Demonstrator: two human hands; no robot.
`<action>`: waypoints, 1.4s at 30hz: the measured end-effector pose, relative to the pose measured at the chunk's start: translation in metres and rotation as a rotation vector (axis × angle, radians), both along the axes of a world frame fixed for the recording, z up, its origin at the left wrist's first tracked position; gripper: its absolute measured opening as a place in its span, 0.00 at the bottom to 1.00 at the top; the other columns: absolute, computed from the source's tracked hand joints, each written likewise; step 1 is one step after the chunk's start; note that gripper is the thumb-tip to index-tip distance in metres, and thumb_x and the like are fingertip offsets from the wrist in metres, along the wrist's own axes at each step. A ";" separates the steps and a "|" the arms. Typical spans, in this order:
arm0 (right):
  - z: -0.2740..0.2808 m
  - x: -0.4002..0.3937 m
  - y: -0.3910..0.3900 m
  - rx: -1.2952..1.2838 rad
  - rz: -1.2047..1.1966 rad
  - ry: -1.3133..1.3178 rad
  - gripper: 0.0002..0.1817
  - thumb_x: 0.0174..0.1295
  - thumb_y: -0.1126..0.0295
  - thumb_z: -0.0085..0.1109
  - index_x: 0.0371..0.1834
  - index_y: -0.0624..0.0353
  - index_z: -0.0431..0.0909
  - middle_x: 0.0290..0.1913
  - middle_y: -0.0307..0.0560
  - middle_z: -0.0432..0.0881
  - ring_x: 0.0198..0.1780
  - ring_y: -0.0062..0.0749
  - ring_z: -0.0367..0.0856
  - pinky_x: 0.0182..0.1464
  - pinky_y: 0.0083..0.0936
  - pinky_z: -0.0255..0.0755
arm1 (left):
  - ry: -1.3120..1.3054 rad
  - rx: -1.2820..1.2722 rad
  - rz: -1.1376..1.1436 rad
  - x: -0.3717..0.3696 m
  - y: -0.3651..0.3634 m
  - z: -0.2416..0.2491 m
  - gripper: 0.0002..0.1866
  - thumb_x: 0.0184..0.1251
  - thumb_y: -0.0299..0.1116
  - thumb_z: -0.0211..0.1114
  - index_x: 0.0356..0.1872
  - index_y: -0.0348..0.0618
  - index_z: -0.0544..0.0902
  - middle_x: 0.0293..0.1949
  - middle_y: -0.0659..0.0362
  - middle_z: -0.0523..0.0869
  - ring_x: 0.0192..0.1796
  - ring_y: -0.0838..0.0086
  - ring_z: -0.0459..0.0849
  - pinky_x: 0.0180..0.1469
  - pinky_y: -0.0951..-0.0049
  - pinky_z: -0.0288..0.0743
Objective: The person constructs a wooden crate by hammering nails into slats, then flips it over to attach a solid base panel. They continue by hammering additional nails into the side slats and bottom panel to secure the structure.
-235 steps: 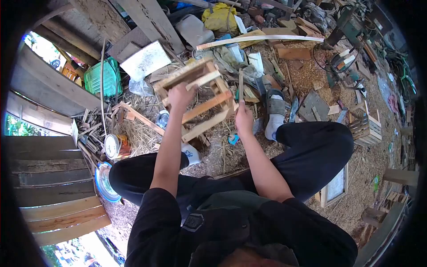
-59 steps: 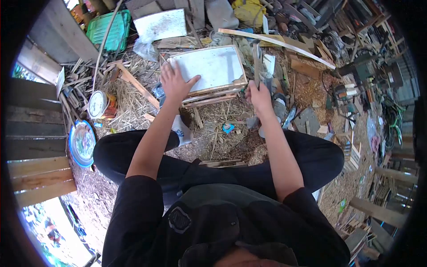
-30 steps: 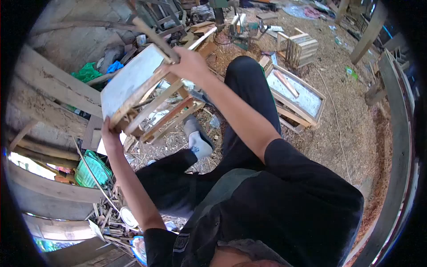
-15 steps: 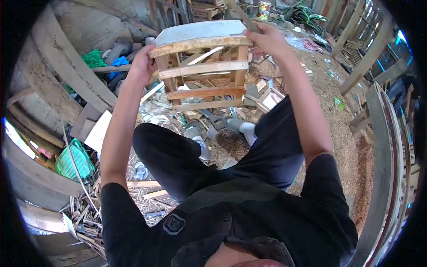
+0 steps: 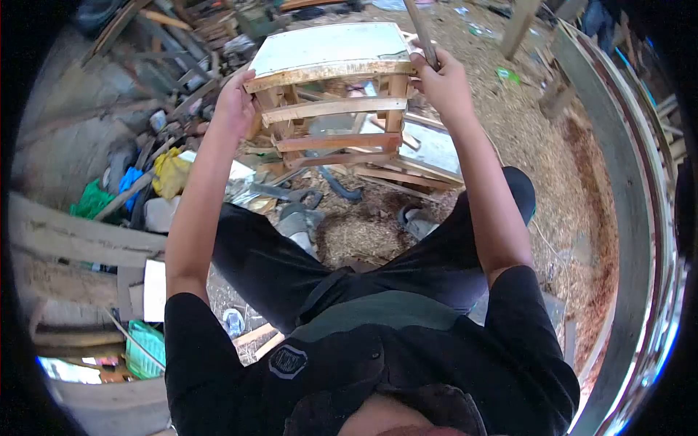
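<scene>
A small slatted wooden stool-like frame [image 5: 331, 109] with a flat white top [image 5: 327, 47] is held up in front of me, its slatted side toward me. My left hand [image 5: 236, 109] grips its left front corner, thumb near the top edge. At the opposite corner, my right hand [image 5: 442, 83] is closed around a slim wooden stick [image 5: 420, 33], with fingers also against the frame. The stick's far end runs out of view at the top. Most of my fingertips are hidden behind the wood.
Wood pieces and a white panel [image 5: 436, 151] lie behind the frame, near my shoes [image 5: 297, 225]. Scrap wood and bags, including a yellow one [image 5: 171, 174], crowd the left, with a green basket [image 5: 145, 349] lower down. A long curved-looking board [image 5: 618, 218] borders the right; sawdust covers the floor.
My view and body have turned to the right, so the surroundings have swung round. The frame stays in both hands, and the stick now points more steeply upward.
</scene>
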State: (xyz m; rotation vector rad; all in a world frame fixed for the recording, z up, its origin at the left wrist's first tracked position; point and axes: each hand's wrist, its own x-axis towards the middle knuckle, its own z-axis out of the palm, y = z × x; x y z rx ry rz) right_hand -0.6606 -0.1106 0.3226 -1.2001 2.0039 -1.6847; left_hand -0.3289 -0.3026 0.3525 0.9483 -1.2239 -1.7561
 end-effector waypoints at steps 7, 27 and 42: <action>-0.031 -0.077 0.042 -0.099 -0.190 -0.048 0.23 0.72 0.51 0.65 0.53 0.60 0.87 0.25 0.47 0.83 0.28 0.31 0.82 0.36 0.33 0.75 | 0.070 0.033 -0.200 -0.122 -0.014 -0.056 0.23 0.78 0.37 0.53 0.65 0.32 0.78 0.59 0.52 0.88 0.63 0.62 0.85 0.70 0.57 0.74; -0.080 -0.074 0.104 0.003 -0.274 -0.188 0.22 0.72 0.56 0.69 0.59 0.62 0.89 0.30 0.41 0.86 0.33 0.23 0.80 0.41 0.28 0.76 | 0.086 -0.018 -0.453 -0.161 -0.009 -0.115 0.23 0.80 0.43 0.53 0.65 0.37 0.79 0.60 0.56 0.87 0.63 0.65 0.83 0.69 0.57 0.73; -0.095 -0.073 0.116 0.084 -0.349 -0.022 0.23 0.69 0.51 0.70 0.59 0.54 0.90 0.33 0.46 0.91 0.35 0.28 0.87 0.42 0.32 0.79 | 0.128 -0.026 -0.411 -0.157 0.001 -0.124 0.25 0.79 0.42 0.56 0.68 0.35 0.77 0.64 0.55 0.85 0.67 0.65 0.80 0.73 0.57 0.68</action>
